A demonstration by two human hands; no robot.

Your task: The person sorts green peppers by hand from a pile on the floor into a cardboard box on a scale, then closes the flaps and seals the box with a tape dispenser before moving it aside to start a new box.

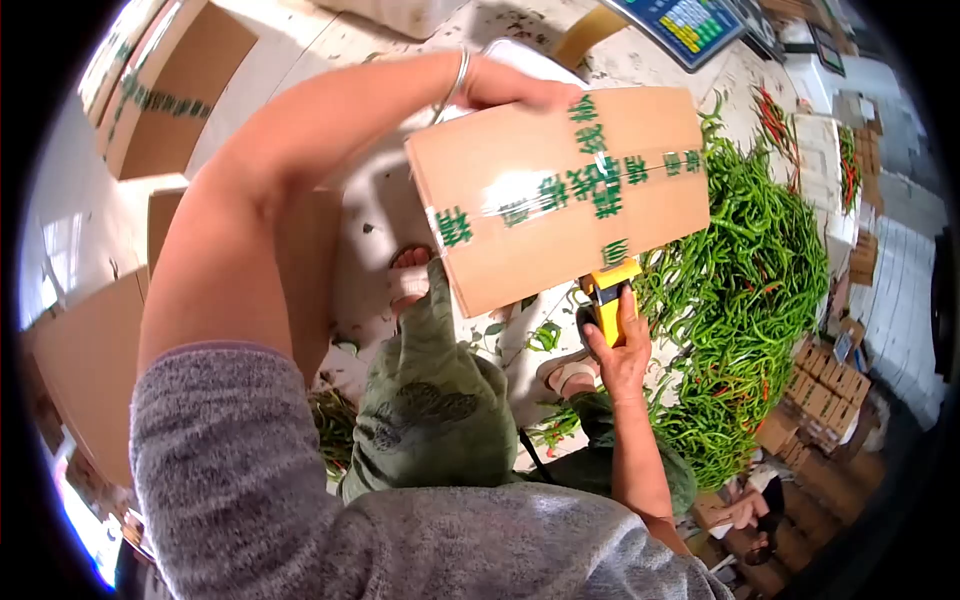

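A cardboard box (530, 190), closed with clear tape printed in green characters, is tilted in front of me. My left hand (510, 85) reaches round to its far edge and grips it; part of the fingers is hidden behind the cardboard. Below the near edge, my right hand (622, 362) is wrapped round a yellow and black tape dispenser (612, 308). The dispenser's head touches or nearly touches the box where a strip of green-printed tape runs down the near edge.
A large heap of green chillies (745, 270) with some red ones lies to the right. A blue-faced scale (685, 30) stands at the top. Cartons (185, 85) are on the left, and more stacked boxes (825, 390) at right. Another person (750, 510) is at lower right.
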